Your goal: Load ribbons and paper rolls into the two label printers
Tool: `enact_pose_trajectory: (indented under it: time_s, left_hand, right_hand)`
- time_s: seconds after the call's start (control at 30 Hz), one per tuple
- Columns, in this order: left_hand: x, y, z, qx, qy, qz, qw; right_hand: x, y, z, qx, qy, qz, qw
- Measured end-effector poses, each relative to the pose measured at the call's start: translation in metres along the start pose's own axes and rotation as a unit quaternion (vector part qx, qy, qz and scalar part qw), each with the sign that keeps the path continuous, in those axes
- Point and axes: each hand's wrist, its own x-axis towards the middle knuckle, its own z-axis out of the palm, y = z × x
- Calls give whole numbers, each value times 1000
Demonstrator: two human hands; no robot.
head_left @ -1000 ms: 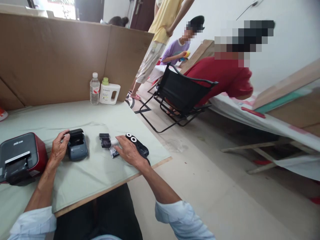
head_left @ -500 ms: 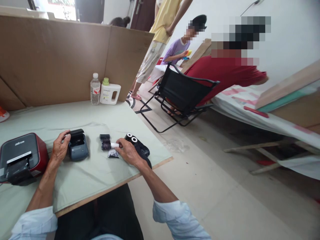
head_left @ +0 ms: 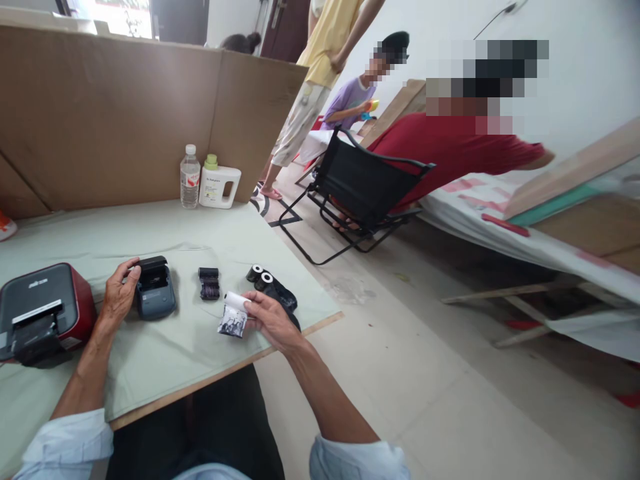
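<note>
My left hand [head_left: 119, 293] rests closed against the left side of a small dark blue-grey label printer [head_left: 155, 287] whose lid stands open, on the pale green table cover [head_left: 150, 360]. My right hand [head_left: 270, 319] is lifted a little above the table, pinching a small white paper roll [head_left: 235, 303] with a printed strip [head_left: 232, 324] hanging from it. A black roll holder [head_left: 209, 283] lies between the printer and my right hand. Behind my right hand lies a black pouch with two white-cored rolls [head_left: 263, 277].
A bigger red and black printer [head_left: 40, 313] stands at the left. A water bottle [head_left: 189, 177] and a white jug [head_left: 219, 186] stand against the cardboard wall [head_left: 115, 120]. To the right a person in red sits in a black folding chair [head_left: 365, 193]; others stand behind.
My right hand closed on the white roll, lifted it off the table and drew it toward me, its printed strip now hanging. The left hand stayed on the small printer.
</note>
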Motion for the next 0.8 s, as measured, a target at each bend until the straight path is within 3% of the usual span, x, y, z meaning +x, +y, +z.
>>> enact_pose_trajectory:
  time_s: [0.13,0.27,0.4,0.57,0.67,0.8]
  left_hand:
    - [-1,2,0,1,-3,3,1000]
    - [-2,2,0,0,-5,4,1000]
    - [-2,2,1,-2,-5,14,1000]
    - [-2,4,1,-1,-7,10,1000]
    - [-3,5,1,3,-10,13,1000]
    - [-4,5,1,9,-16,12,1000]
  right_hand:
    - [1,-1,10,20,-18,-1,1000]
    - [8,9,21,-107,-30,-44,993]
    - [11,25,29,-262,-34,-104,959]
    - [3,22,24,-408,-11,-250,878]
    - [-9,17,21,-479,-45,-345,806]
    - [-28,24,24,-591,-112,-382,702]
